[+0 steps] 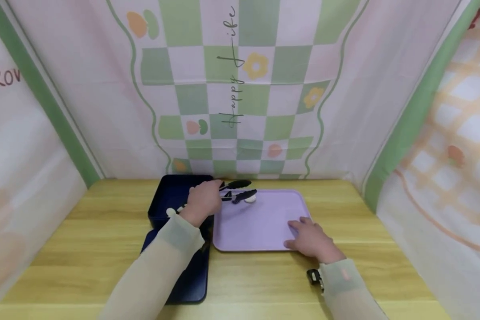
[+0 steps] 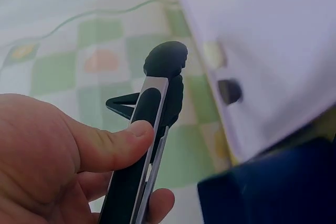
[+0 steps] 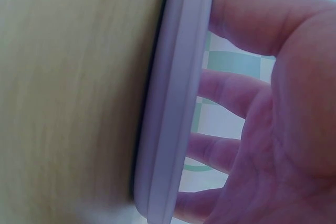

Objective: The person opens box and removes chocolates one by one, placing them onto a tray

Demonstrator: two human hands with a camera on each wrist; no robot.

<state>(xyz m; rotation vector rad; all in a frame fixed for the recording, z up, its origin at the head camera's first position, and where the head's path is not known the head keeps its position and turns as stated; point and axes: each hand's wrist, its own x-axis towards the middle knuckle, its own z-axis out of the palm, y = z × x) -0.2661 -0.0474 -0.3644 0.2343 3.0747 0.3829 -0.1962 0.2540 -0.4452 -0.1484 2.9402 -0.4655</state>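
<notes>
My left hand [image 1: 204,200] grips a pair of tongs [image 2: 134,145], thumb along the black handle. The black, scalloped tong heads point right, spread apart over the far left part of a lilac tray [image 1: 264,222]. A small white round piece [image 1: 250,199] lies on the tray right by the lower head. In the left wrist view, a small black piece [image 2: 230,92] sits near the pale one. My right hand [image 1: 312,240] rests with spread fingers on the tray's near right corner. In the right wrist view its fingertips touch the tray's rim [image 3: 176,87].
Left of the tray stands a dark blue box [image 1: 156,209], partly hidden by my left hand. In front of it lies a dark blue flat lid or tray [image 1: 192,284], partly under my left sleeve. A patterned curtain [image 1: 256,106] hangs behind the wooden table [image 1: 256,284].
</notes>
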